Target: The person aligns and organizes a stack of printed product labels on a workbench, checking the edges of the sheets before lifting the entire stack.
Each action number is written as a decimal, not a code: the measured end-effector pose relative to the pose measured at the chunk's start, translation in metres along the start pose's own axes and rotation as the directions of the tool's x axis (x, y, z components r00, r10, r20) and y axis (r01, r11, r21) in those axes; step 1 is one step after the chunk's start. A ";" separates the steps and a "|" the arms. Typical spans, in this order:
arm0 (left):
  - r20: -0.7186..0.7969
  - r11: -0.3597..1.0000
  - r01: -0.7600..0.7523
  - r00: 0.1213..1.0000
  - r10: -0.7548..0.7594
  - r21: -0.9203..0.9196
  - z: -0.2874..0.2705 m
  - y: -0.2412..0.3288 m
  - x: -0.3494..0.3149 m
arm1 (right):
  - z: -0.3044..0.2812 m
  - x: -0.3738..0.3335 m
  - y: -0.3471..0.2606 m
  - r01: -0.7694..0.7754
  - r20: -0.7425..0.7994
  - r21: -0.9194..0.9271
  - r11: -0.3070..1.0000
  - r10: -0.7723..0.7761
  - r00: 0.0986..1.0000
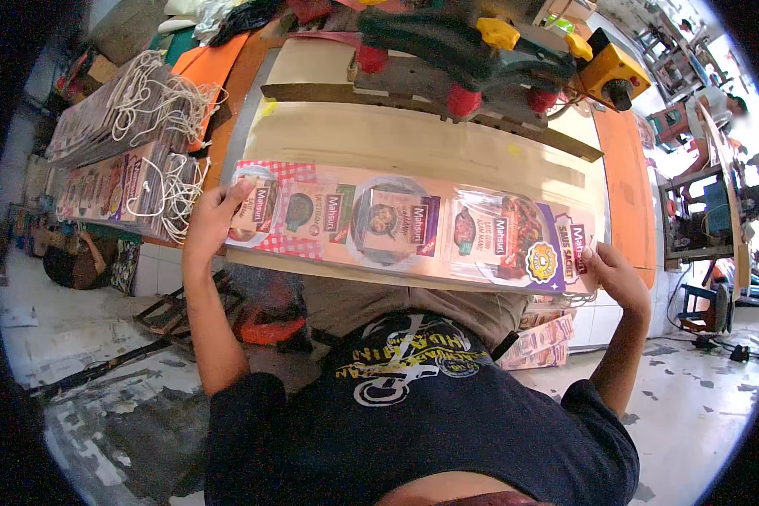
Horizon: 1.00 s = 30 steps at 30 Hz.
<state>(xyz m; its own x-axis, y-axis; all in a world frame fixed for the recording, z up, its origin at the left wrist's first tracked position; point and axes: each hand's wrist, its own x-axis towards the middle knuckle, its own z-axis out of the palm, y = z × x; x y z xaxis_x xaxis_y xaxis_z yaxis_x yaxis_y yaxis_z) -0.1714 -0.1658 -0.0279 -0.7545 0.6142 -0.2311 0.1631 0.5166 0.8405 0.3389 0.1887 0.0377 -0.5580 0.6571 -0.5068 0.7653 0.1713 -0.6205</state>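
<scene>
A long, flat printed strip (pixel 396 221) with a glossy surface lies across the near side of a cream work board (pixel 312 135). Food pictures, a red checked end and a purple end mark it. My left hand (pixel 215 215) grips the checked left end, thumb on top. At the purple right end my right hand (pixel 620 274) pinches the edge, also with the thumb above. The undersides of both hands' grips are hidden. A little string shows below the strip near my right hand.
Beyond the board stands a machine (pixel 464 63) with a metal bar, red knobs and a yellow control box (pixel 614 72). Stacked printed strips (pixel 101 190) with loose white strings (pixel 164 97) sit at left. More printed pieces (pixel 544 341) show below the bench. Another person (pixel 713 110) is far right.
</scene>
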 end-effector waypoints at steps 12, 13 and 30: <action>-0.008 0.998 -0.010 1.000 0.010 0.065 -0.004 0.002 -0.007 | 0.029 -0.013 -0.123 0.676 -0.549 -0.529 0.513 -0.814 0.189; -0.023 0.995 -0.011 1.000 0.014 0.099 -0.006 -0.001 -0.010 | 0.044 -0.006 -0.131 0.737 -0.591 -0.490 0.466 -0.799 0.112; -0.060 0.997 -0.070 0.996 0.072 0.040 0.000 -0.001 -0.011 | 0.089 0.030 -0.109 0.810 0.098 -0.549 0.206 -0.947 0.307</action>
<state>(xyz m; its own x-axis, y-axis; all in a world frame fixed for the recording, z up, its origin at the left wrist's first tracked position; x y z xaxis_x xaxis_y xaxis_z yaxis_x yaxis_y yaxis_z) -0.1630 -0.1734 -0.0265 -0.7777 0.6129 -0.1399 0.2407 0.4958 0.8344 0.2106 0.1239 0.0365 -0.9274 -0.0324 0.3727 -0.1180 0.9707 -0.2093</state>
